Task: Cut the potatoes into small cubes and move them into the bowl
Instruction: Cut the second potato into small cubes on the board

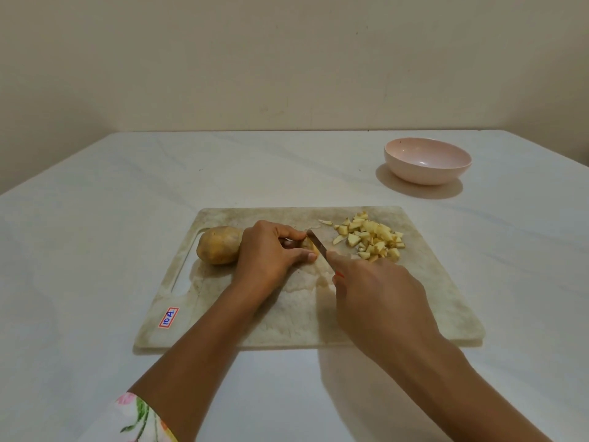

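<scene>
A small potato piece (308, 246) lies near the middle of the board (296, 314), a little toward the far edge. The left hand (271, 252) pins it, with the fingers curled over it and the thumb against its near side. The knife (318, 246) blade rests against the exposed right end of the piece, with its tip pointing away. The right hand (379, 298) grips the knife, closed round the handle; only a sliver of orange shows there.

One whole potato (219, 245) sits just left of the left hand, touching the wrist side of it, beside the handle slot at the left edge of the board. One heap of cubes (371, 239), too many to count, lies on the far right part of the board, near the far edge and short of the right edge. One sliver lies apart, just left of the heap. The near half of the board is bare apart from the forearms crossing it, and a label (168, 318) sits at its near left corner.

One pink bowl (427, 173) stands on the table (95, 250), well beyond the board's far right corner. Its inside shows plain pink. White tabletop runs wide on every side of the board, and the far edge of the table meets the wall (287, 59). A floral sleeve (143, 419) shows at the bottom left.
</scene>
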